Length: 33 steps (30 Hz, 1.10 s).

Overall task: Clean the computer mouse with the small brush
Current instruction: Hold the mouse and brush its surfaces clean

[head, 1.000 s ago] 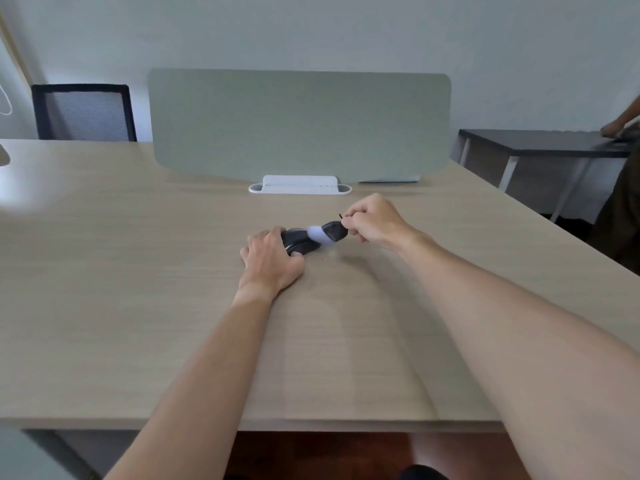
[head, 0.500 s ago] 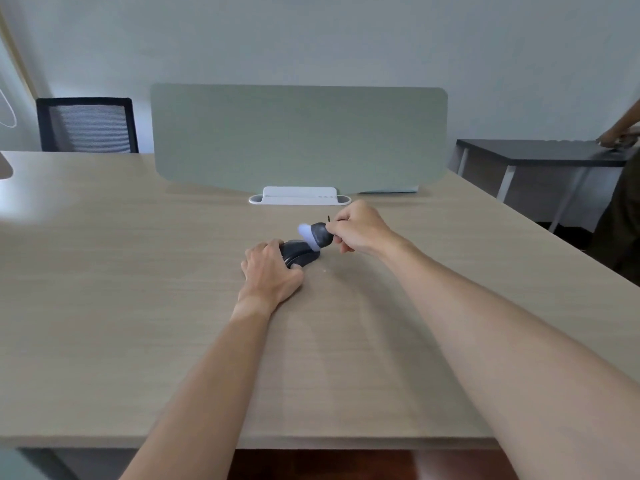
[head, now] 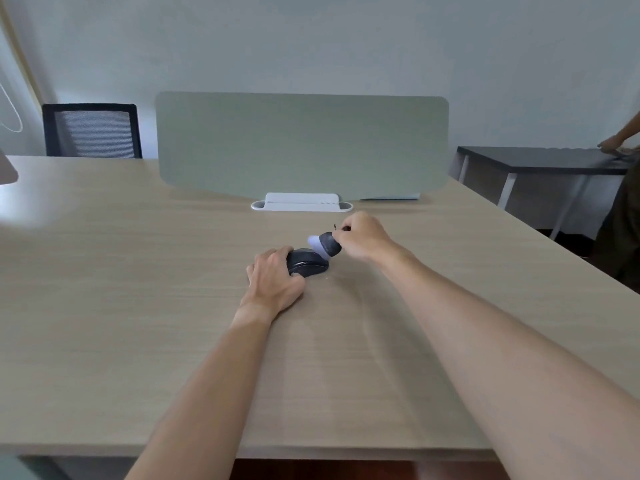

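The right hand [head: 362,240] pinched a brush [head: 325,244], bristles aimed left; the left hand [head: 275,284] gripped the mouse [head: 306,265], lying crosswise; no writing was legible.

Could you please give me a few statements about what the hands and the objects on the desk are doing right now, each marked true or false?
1. The left hand grips the black computer mouse on the light wooden desk. True.
2. The right hand holds the small dark brush with a pale tip. True.
3. The brush lies flat on the desk, away from both hands. False: it is held in the right hand, just above the mouse.
4. The grey-green divider panel stands behind the mouse in a white base. True.
5. The mouse sits on the dark side table. False: it is on the wooden desk.
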{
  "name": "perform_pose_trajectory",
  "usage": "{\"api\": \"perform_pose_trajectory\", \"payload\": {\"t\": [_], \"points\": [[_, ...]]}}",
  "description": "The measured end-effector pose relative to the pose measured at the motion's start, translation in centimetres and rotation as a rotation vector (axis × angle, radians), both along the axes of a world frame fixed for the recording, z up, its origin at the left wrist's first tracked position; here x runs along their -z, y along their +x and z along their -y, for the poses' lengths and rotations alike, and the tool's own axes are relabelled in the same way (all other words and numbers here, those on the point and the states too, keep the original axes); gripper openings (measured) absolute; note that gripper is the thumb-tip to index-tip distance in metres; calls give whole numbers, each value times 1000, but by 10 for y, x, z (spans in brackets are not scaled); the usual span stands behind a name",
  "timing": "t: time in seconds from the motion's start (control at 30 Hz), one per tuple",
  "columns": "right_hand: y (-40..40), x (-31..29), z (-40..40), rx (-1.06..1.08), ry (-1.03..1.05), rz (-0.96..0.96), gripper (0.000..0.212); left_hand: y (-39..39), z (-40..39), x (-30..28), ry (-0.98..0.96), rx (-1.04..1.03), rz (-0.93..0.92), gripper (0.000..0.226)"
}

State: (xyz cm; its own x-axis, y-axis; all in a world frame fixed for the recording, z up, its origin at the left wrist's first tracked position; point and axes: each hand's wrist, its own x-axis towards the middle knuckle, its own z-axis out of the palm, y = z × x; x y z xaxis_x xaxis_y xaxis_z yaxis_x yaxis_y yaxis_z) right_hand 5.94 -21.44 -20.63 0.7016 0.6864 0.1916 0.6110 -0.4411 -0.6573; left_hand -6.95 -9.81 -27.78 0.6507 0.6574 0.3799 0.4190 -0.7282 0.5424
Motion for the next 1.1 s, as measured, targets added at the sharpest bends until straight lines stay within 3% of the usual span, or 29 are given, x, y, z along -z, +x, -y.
{"api": "perform_pose_trajectory", "payload": {"t": [0.2,0.43,0.63,0.77,0.87,1.1], "points": [[2,-8,4,17,44,-174,36,-2,1,0,-25,45,2,63],[5,3,3,-38,-44,-57,30,-4,3,-2,-27,71,10,64],[8,-6,8,-34,36,-192,32,-4,2,-1,-32,81,8,73],[11,1,10,-33,16,-96,15,-2,2,-1,-32,68,-10,74],[11,5,9,-69,-41,-113,27,-3,3,-1,-31,56,-27,74],[8,-4,13,-67,54,-129,8,-7,9,-2,-20,54,-18,78]]}}
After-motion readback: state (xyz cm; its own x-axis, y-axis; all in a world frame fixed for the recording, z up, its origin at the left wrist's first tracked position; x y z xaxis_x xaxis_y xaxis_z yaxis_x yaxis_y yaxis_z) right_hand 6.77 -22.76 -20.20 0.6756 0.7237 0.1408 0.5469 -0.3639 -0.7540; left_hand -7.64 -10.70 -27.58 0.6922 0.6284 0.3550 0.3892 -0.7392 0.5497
